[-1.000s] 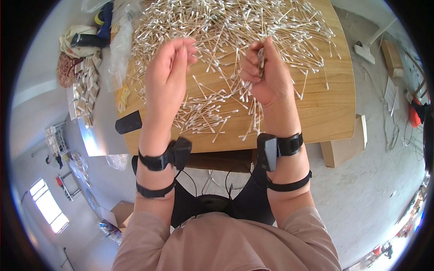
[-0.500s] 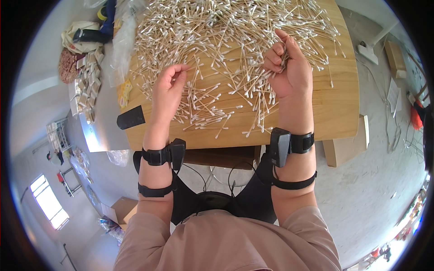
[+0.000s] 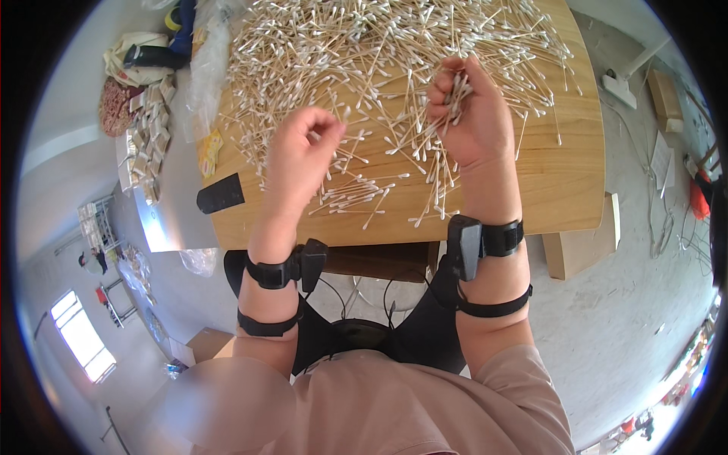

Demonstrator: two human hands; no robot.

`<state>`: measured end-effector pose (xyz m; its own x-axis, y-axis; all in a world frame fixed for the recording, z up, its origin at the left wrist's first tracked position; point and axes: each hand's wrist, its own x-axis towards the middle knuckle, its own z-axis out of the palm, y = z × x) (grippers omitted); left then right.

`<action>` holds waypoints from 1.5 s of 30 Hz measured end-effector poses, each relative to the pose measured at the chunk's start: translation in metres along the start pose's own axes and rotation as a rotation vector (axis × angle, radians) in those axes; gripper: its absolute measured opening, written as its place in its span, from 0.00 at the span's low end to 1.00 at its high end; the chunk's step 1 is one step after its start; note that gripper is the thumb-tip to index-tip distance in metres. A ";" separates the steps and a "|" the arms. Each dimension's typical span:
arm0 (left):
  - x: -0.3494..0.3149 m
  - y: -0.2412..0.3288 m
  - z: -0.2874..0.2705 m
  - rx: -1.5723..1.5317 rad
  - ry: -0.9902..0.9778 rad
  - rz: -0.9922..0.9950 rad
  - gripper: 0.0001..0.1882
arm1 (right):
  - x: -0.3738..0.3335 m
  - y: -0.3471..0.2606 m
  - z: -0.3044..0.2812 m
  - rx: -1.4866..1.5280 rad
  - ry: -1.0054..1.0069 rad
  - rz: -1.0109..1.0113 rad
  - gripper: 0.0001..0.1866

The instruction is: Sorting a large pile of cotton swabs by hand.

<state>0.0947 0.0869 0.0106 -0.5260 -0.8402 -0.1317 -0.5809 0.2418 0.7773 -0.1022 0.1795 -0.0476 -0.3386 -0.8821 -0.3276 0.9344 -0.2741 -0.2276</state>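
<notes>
A: Your right hand (image 3: 466, 121) is closed round a bunch of swabs (image 3: 455, 89), their tips poking out above the fist. Your left hand (image 3: 299, 155) is raised over the pile (image 3: 364, 53) with fingertips pinched together; whether there's a swab between them I can't tell.

B: How will they handle?

A: I'd judge them very light, with thin stiff sticks and soft cotton tips. The sticks would snap if bent hard, so grip the bunch round the middle of the sticks, firm enough that none slide out endways. One swab is best pinched mid-stick.

B: And the loose ones?

A: They cover most of the table (image 3: 561, 182), lying crossed every way, thick at the far side and thinner at the near edge. A small cluster (image 3: 353, 201) lies just below your left hand. Light as they look, a sleeve brushing them could roll some off.

B: What about the surface?

A: It's pale, smooth wood with a rounded right corner. A black flat thing (image 3: 221, 194) sits on the near left corner, and clear bags (image 3: 205, 64) lie along the left edge.

B: And around the table?

A: There's a lower grey surface (image 3: 171, 205) at your left with small packets (image 3: 144, 140) on it. At your right is a concrete floor (image 3: 629, 303), with a cardboard box (image 3: 584, 243) against the table and a white power strip (image 3: 619, 89) with cables farther off.
</notes>
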 end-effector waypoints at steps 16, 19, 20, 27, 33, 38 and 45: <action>-0.018 0.005 -0.010 -0.184 -0.042 0.088 0.10 | 0.001 0.008 0.001 0.080 -0.060 0.067 0.19; -0.055 -0.020 -0.005 -0.037 -0.422 -0.033 0.10 | -0.002 -0.009 0.003 0.050 0.017 -0.022 0.18; -0.063 -0.024 -0.004 -0.065 -0.544 -0.090 0.10 | -0.003 -0.014 0.002 0.095 -0.016 -0.039 0.18; -0.014 -0.046 0.005 -0.299 -0.158 -0.228 0.10 | -0.008 -0.036 -0.008 0.137 -0.042 -0.123 0.18; -0.014 -0.003 0.044 0.244 -0.087 0.686 0.18 | -0.013 -0.054 -0.013 0.213 -0.024 -0.168 0.18; -0.045 0.028 0.098 0.481 -0.337 0.759 0.27 | -0.017 -0.063 -0.018 0.243 -0.025 -0.195 0.18; -0.005 -0.009 0.066 0.769 -0.203 0.530 0.32 | -0.025 -0.073 -0.022 0.284 0.023 -0.242 0.18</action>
<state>0.0617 0.1204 -0.0364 -0.8934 -0.4476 -0.0388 -0.4477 0.8799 0.1592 -0.1647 0.2305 -0.0426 -0.5530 -0.7705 -0.3170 0.8192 -0.5722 -0.0383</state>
